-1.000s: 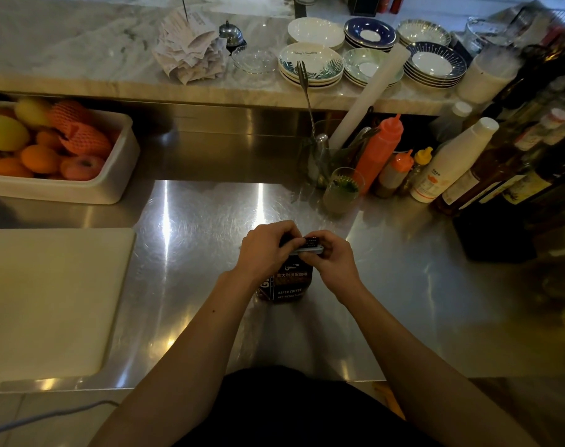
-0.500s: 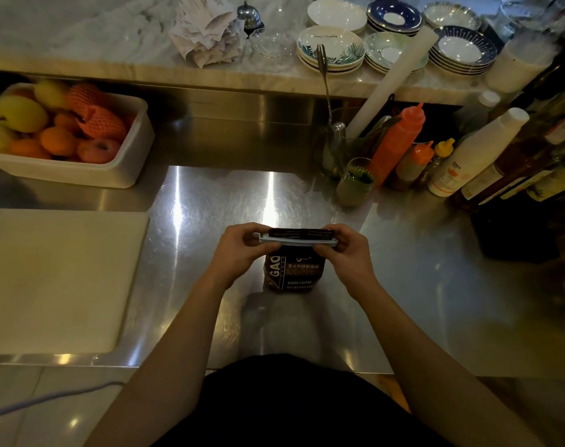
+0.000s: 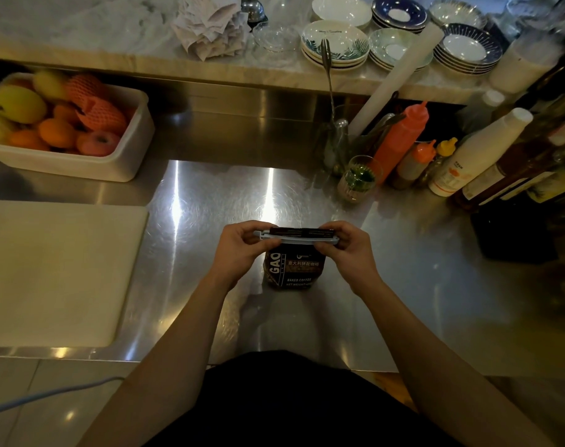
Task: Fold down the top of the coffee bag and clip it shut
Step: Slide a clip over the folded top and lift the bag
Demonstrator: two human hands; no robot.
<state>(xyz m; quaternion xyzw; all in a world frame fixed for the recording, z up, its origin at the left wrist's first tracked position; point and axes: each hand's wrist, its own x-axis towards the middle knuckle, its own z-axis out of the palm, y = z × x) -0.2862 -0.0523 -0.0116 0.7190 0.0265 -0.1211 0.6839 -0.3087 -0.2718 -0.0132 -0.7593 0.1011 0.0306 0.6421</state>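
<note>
A dark coffee bag (image 3: 294,269) with white lettering stands upright on the steel counter (image 3: 210,195), in the middle of the view. Its top is folded down, and a long pale grey clip (image 3: 295,240) lies across the fold. My left hand (image 3: 242,245) pinches the clip's left end and my right hand (image 3: 347,250) pinches its right end. Fingers hide both ends of the fold.
A white cutting board (image 3: 55,272) lies to the left. A white tub of fruit (image 3: 65,124) sits at the back left. Squeeze bottles (image 3: 400,137), a small glass (image 3: 360,179) and dark bottles crowd the right. Stacked plates (image 3: 336,43) line the marble ledge.
A second ago both hands were bunched over the bag's top. They have slid apart to the clip's two ends, and the clip now lies straight across the fold.
</note>
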